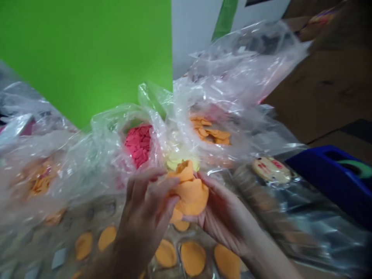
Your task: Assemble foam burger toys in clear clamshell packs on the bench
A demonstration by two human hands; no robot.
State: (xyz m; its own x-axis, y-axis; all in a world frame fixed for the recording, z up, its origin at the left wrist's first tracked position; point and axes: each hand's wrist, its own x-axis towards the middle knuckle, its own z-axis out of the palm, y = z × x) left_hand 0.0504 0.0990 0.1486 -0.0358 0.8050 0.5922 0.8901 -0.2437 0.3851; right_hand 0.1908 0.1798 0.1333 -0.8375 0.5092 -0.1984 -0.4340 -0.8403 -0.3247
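In the middle of the view, both my hands hold a bunch of soft, pale orange pieces [192,195], curled and overlapping. My left hand [147,207] pinches them from the left with thumb and fingers. From the right, my right hand [222,211] cups the bunch, its thumb near the upper edge. Under them lies a clear plastic tray [178,248] with round orange pieces [193,257] in several of its pockets. Just behind my hands are pale yellow pieces [174,162] in clear plastic. The fingertips are partly blurred and hidden.
Open clear bags hold pink pieces [138,145] and orange pieces [213,135]; another orange-filled bag [40,180] lies left. At right are stacked clear trays [290,221], a round printed item [271,169] and a blue tape dispenser [322,174]. A green panel [87,58] stands behind.
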